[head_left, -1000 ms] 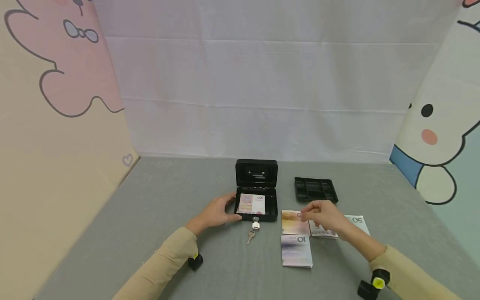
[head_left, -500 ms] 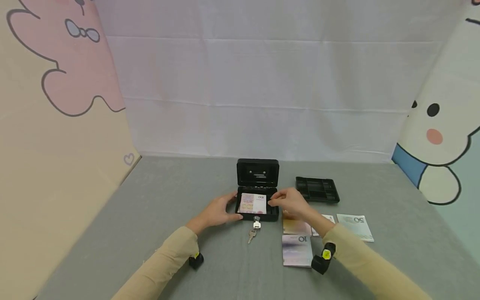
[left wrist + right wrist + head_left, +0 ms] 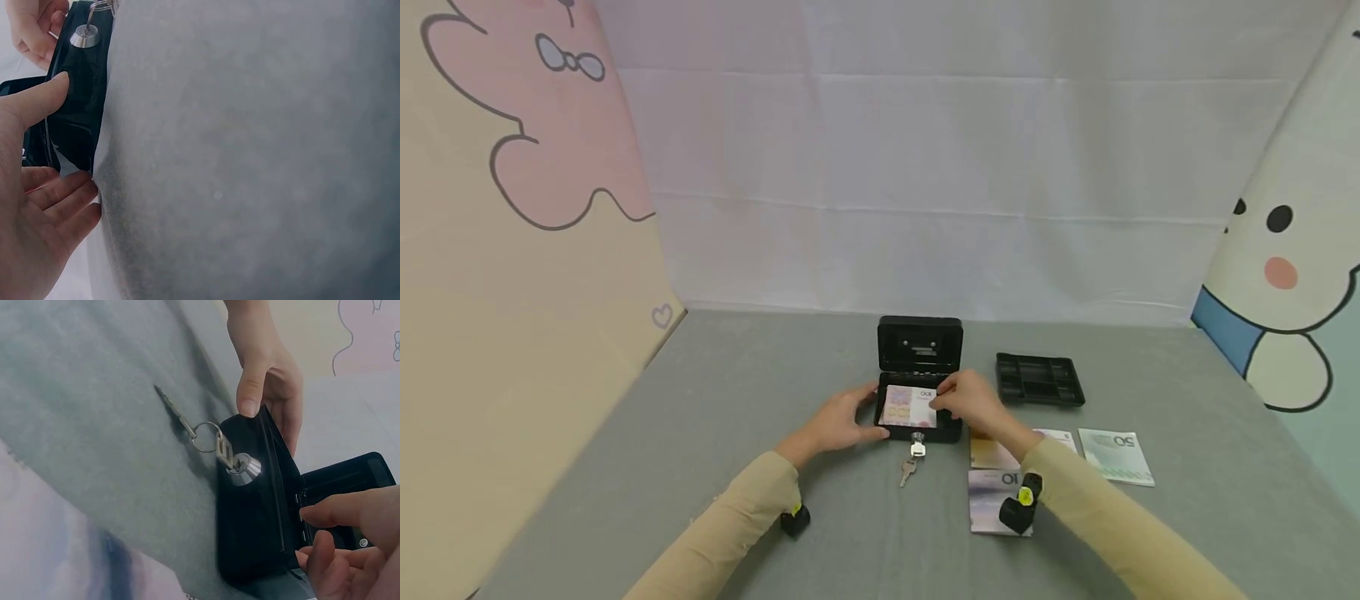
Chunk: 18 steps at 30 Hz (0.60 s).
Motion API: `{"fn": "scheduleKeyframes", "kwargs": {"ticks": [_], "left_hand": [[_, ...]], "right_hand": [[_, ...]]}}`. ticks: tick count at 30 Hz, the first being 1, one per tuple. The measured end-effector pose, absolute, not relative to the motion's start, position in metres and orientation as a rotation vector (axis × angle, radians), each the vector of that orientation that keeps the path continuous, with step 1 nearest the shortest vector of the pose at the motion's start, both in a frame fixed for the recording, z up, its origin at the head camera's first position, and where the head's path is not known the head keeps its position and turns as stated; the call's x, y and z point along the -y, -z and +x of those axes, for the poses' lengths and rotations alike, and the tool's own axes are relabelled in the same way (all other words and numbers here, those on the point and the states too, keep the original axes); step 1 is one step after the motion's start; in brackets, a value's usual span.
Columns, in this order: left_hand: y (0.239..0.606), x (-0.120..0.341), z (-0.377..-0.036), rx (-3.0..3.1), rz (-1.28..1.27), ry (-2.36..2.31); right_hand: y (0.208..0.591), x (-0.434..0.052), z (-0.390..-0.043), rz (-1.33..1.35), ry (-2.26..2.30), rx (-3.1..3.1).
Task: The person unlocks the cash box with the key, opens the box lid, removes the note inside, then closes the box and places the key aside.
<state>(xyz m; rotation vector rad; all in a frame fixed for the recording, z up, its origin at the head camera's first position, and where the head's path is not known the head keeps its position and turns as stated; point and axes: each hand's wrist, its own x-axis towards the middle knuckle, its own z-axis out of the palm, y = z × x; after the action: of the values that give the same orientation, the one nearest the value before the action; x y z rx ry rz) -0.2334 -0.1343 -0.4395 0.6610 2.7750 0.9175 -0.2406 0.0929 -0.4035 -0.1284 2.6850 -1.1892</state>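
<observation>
Grey worktop [image 3: 737,367], white backdrop [image 3: 880,167]. Note stack [image 3: 904,407] in open cash box [image 3: 942,434]; R hand [image 3: 976,406] at stack's edge, can't tell if grip's pinching; L hand [image 3: 829,425] spread vs. box's L side. Prob. mid loading step; next likely needs stack settled flat.

The box [image 3: 901,433] is black, its lock [image 3: 244,470] and keys [image 3: 908,472] silver; the notes inside [image 3: 898,407] are pink and white. The tray [image 3: 1041,380] to its right is black too. Among the notes on the right, the near one [image 3: 987,507] is pale purple, the one beyond [image 3: 990,455] golden yellow, the rightmost [image 3: 1116,456] pale green. The table [image 3: 820,358] is grey, the right sleeve [image 3: 1120,521] tan. The far sheet [image 3: 925,167] is lilac-white; the left wall [image 3: 490,333] is beige with a dark-outlined pink figure.
</observation>
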Motion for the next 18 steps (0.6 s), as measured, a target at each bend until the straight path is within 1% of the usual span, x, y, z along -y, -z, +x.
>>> {"fn": "scheduleKeyframes", "kwargs": {"ticks": [10,18], "left_hand": [[0.441,0.135,-0.235,-2.769,0.674,-0.923],[0.441,0.135,-0.236,-2.768,0.679,-0.923]], "right_hand": [[0.402,-0.088,-0.25,-0.184,0.997,-2.773],[0.4,-0.086,-0.252,-0.124,1.034,-2.715]]}}
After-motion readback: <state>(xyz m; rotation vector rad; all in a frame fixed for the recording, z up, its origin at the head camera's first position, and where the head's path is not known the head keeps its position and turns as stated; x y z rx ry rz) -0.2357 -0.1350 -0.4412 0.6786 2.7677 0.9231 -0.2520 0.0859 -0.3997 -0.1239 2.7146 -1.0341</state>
